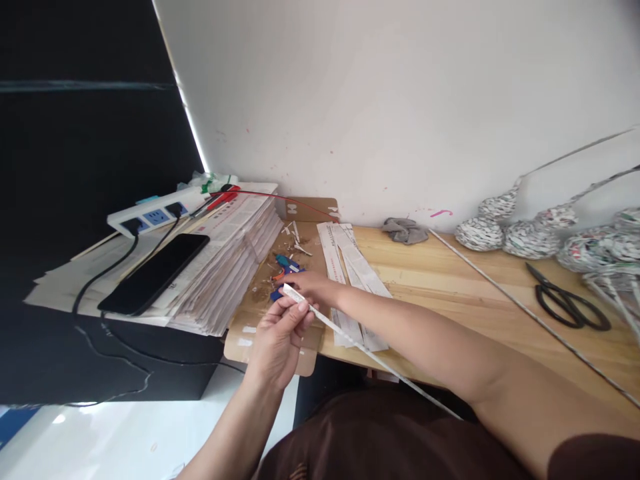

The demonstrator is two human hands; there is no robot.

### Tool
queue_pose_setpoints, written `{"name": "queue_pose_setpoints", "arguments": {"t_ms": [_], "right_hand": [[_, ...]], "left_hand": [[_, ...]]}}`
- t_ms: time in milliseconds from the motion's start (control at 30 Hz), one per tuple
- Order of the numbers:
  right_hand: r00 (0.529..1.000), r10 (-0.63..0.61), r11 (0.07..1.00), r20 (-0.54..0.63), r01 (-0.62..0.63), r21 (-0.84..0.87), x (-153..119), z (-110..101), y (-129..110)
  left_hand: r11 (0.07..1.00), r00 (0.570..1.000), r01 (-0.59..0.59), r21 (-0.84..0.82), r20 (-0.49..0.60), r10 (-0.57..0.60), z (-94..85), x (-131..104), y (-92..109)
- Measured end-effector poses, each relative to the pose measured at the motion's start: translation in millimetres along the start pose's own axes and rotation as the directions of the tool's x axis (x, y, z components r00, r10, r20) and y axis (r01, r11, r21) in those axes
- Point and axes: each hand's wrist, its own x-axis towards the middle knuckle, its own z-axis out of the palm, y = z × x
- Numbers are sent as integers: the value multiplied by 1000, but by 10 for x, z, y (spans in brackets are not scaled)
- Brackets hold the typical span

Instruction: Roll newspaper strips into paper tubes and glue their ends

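Observation:
My left hand (284, 337) is closed in a pinch on a thin rolled paper stick (370, 353), just below its flat white end. The stick slants down to the right, toward my lap. Beyond it my right hand (313, 287) reaches over a blue glue gun (287, 263) with an orange trigger, its fingers curled about the gun's grip and partly hidden by the paper end. The gun lies on a brown cardboard sheet (245, 313) strewn with dried glue scraps. Cut newspaper strips (367, 263) lie beside my right forearm.
Left stands a tall newspaper stack (250, 247) bearing a black phone (155, 273) and a power strip (155, 215). At right are black scissors (563, 297), woven paper gourds (480, 233) and another long paper stick (520, 303). A grey cloth (405, 231) lies by the wall.

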Motion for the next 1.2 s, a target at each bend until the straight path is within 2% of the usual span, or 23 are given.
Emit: {"name": "queue_pose_setpoints", "arguments": {"t_ms": [100,233,300,400,533,600,667,700,767,833,900,1000,1200], "right_hand": [[989,-25,991,-144,5,-137,115,100,-22],[950,43,991,-309,-80,-107,38,145,-39],[933,145,988,-330,-151,5,-28,145,-33],[909,312,939,-276,-250,236,-111,145,-7],[861,370,873,-349,-194,448,-196,139,5],[823,430,794,-371,-149,590,-246,114,-26],[823,482,647,-300,-104,755,-317,66,-79],[842,485,556,-236,-88,827,-363,36,-109],[909,407,398,-86,-92,913,-466,-25,-163],[935,355,297,11,-124,947,-569,-79,-201],[947,316,245,61,-144,959,-657,-126,-224],[972,227,280,52,-117,953,-759,-208,-245],[995,71,595,-70,14,804,-1015,-374,-301]], "left_hand": [[1000,1000,3,7,1,-3,-71,-19,54],[1000,1000,-5,-5,-18,4,-194,8,104],[1000,999,-12,-14,-36,12,-243,36,127],[999,997,-28,-27,-73,26,-289,83,160],[999,994,-39,-25,-101,36,-324,140,207],[998,995,-56,-19,-88,54,-339,160,236],[997,994,-78,-13,-76,77,-349,171,268],[996,993,-88,-10,-76,87,-351,173,284],[995,992,-99,-8,-83,98,-349,172,313],[995,991,-100,-8,-91,99,-337,165,335],[995,991,-97,-5,-89,96,-319,154,347],[995,992,-100,5,-75,101,-284,136,353],[993,992,-116,4,-46,117,-215,143,333]]}}
